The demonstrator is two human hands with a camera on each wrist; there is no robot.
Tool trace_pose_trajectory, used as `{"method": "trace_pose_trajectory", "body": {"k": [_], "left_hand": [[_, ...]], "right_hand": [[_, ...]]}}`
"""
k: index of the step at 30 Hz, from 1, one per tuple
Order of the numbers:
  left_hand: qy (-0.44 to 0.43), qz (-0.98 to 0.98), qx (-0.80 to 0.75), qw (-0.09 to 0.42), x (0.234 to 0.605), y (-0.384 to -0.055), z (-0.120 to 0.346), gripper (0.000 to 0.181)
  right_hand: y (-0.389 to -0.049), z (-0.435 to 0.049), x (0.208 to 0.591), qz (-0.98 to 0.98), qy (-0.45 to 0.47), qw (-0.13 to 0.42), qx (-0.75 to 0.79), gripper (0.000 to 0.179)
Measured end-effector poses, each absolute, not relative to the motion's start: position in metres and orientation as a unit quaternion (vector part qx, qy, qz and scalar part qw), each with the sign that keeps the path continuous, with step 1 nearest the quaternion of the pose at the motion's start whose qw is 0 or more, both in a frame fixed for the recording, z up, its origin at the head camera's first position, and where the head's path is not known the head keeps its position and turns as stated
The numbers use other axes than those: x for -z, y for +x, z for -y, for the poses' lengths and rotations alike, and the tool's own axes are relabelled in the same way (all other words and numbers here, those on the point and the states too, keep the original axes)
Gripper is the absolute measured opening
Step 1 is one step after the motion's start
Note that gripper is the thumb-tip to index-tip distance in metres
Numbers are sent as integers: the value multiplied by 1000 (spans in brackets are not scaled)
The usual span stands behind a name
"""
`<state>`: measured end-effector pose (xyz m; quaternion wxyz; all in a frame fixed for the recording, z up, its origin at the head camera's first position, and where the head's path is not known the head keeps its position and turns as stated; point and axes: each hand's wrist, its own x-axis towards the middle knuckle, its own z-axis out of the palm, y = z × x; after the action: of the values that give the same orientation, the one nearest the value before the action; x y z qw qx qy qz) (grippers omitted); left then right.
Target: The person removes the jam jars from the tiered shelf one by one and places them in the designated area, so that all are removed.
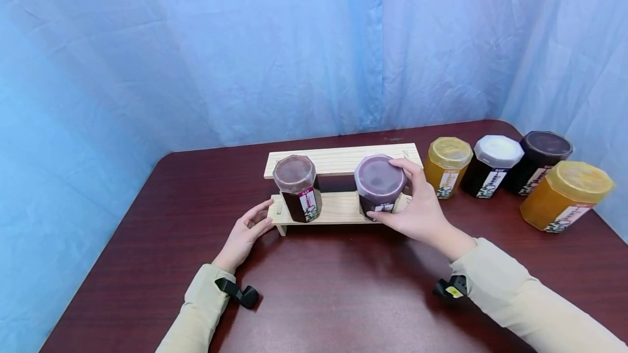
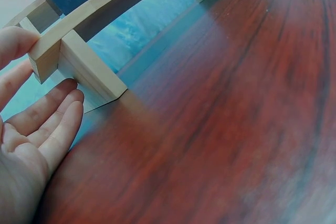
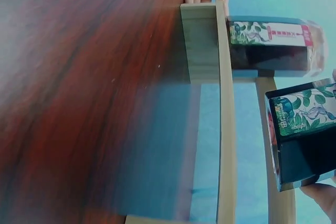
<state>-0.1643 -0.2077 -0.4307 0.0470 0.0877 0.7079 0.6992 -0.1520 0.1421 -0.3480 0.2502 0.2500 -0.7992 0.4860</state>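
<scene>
A two-tier wooden rack stands on the table. My left hand holds the left end of its lower tier, and in the left wrist view those fingers lie by the board end and leg. On the lower tier's left side stands a dark jar with a pink-topped label. My right hand grips a second dark jar with a purplish lid, thumb in front and fingers behind. From the right wrist view this held jar is slightly tilted, its base apart from the lower board.
To the rack's right stand a yellow jar, a dark jar with a white lid, another dark jar and a larger-looking yellow jar. Blue curtains hang behind the dark red table.
</scene>
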Motion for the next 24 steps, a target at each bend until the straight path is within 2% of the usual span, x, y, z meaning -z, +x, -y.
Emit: {"method": "trace_pose_trajectory", "body": {"k": [9,24], "left_hand": [[80,-708,-700,51,430,-165,208,51],[74,-716,-692,49,429,-164,207,51]], "right_hand": [[-146,-164,353,750,295,262,-530,98],[-133,-212,358,811,259,279,-444,103]]}}
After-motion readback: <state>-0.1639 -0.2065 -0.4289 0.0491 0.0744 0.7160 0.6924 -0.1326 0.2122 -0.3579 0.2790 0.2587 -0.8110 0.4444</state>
